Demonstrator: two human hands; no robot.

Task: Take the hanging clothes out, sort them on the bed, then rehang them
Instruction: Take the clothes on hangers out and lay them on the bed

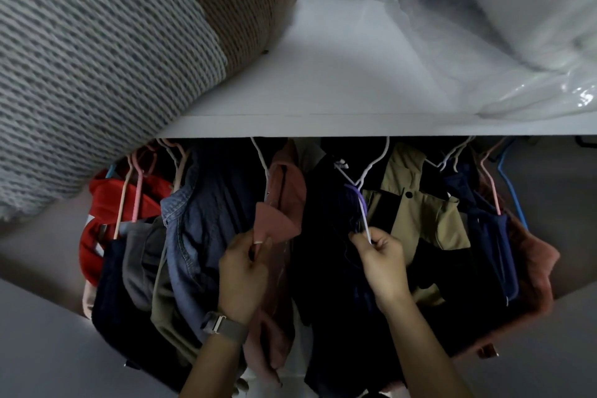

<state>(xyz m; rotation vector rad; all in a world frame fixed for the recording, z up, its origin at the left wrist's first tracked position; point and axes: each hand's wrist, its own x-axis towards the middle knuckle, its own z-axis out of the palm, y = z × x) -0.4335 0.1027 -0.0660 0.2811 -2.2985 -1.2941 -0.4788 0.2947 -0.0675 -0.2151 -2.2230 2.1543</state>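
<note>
Several garments hang on hangers under a white wardrobe shelf (323, 126). My left hand (242, 275) pinches the collar of a pink shirt (284, 200) on a white hanger. My right hand (381, 262) grips the lower end of a white hanger (366, 223) with a purple loop, carrying a dark navy garment (329, 236). A denim shirt (200, 223) hangs left of the pink one, and a khaki jacket (416, 213) hangs right of the dark garment.
A red garment (106, 200) and a dark one hang at the far left; navy and rust-pink clothes (529, 255) hang at the right. On the shelf lie a grey and beige knitted bundle (97, 58) and plastic-wrapped white bedding (517, 26).
</note>
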